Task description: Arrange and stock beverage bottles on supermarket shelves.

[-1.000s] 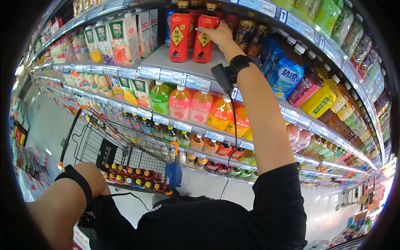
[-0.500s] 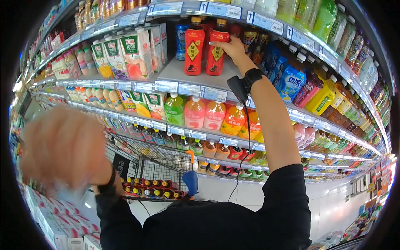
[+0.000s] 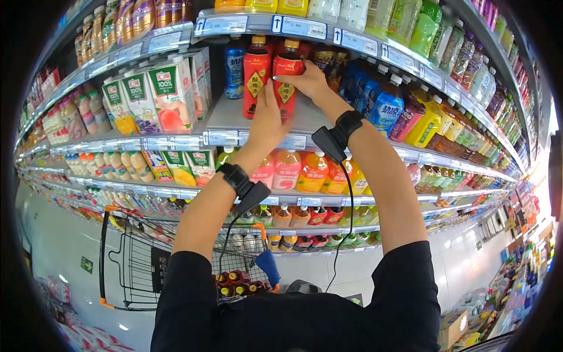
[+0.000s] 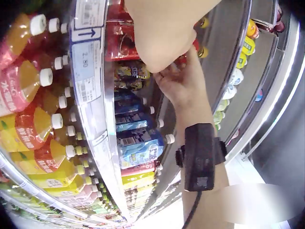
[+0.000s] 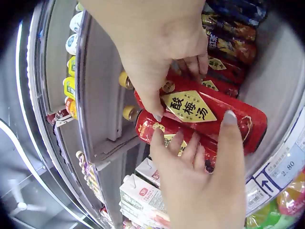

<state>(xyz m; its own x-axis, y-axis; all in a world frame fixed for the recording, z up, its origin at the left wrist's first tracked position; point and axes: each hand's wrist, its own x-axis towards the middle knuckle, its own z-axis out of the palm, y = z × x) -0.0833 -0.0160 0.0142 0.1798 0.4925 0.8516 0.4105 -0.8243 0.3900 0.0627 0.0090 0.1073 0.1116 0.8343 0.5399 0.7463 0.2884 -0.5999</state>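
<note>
Two red bottles with gold caps and yellow diamond labels stand side by side at the front of a shelf (image 3: pixel 226 120). My right hand (image 3: pixel 314 85) grips the right red bottle (image 3: pixel 288 66), thumb across its front and fingers round its far side. In front of the pair is my left hand (image 3: pixel 267 120), raised from below. The right wrist view shows the left thumb (image 5: pixel 230 129) on the lower front of the right bottle. The other left fingers lie over the left red bottle (image 3: pixel 256 64), their tips at the gap between the two.
Juice cartons (image 3: pixel 170 97) stand left of the bottles, and blue drink pouches (image 3: pixel 387 111) to the right. A price-tagged shelf edge (image 3: pixel 305 26) runs above. Below left is a shopping cart (image 3: pixel 117 258) with several dark-red bottles (image 3: pixel 240 281) in it.
My left hand has come up from the lower left, by the cart, to the two red bottles. The right hand still holds the right bottle. The head view has shifted.
</note>
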